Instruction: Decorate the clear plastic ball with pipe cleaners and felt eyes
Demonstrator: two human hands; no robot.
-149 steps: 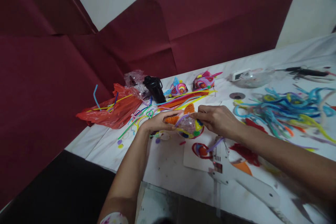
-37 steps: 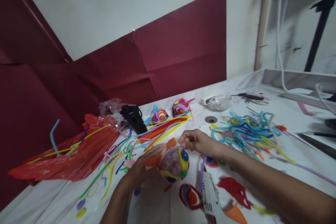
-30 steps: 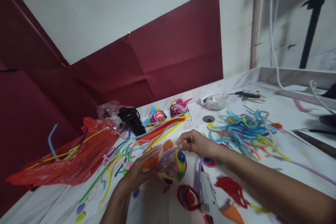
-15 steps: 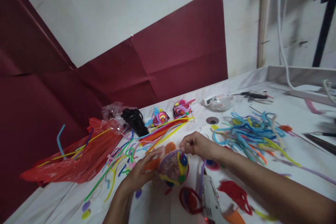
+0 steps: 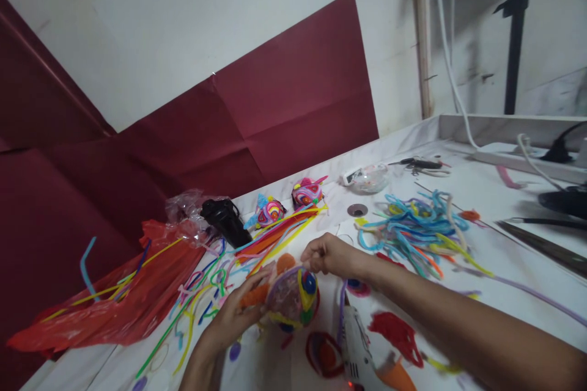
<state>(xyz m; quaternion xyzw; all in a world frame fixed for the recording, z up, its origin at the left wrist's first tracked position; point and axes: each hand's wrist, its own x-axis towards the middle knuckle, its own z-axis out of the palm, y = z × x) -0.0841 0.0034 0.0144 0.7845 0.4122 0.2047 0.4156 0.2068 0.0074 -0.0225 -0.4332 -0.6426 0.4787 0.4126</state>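
A round clear ball (image 5: 287,298) trimmed with purple, yellow, blue and green pipe cleaner is held low in the middle. My left hand (image 5: 237,311) grips its left side, beside orange fuzzy pieces. At the ball's upper right edge, my right hand (image 5: 324,255) is pinched; whatever lies between its fingertips is too small to make out. A white glue gun (image 5: 355,342) with a red light lies right of the ball. Near it are a red coil with an orange middle (image 5: 326,355) and a red fuzzy piece (image 5: 397,335).
Two decorated balls (image 5: 270,212) stand at the back by a black object (image 5: 225,220). Red plastic (image 5: 123,293) and loose pipe cleaners spread left; a blue pile (image 5: 417,226) lies right. Scissors (image 5: 545,244), pliers (image 5: 422,164) and a power strip (image 5: 509,149) are further right.
The whole view has shifted, so things appear further left. Both hands keep nearly the same hold and pose at the ball.
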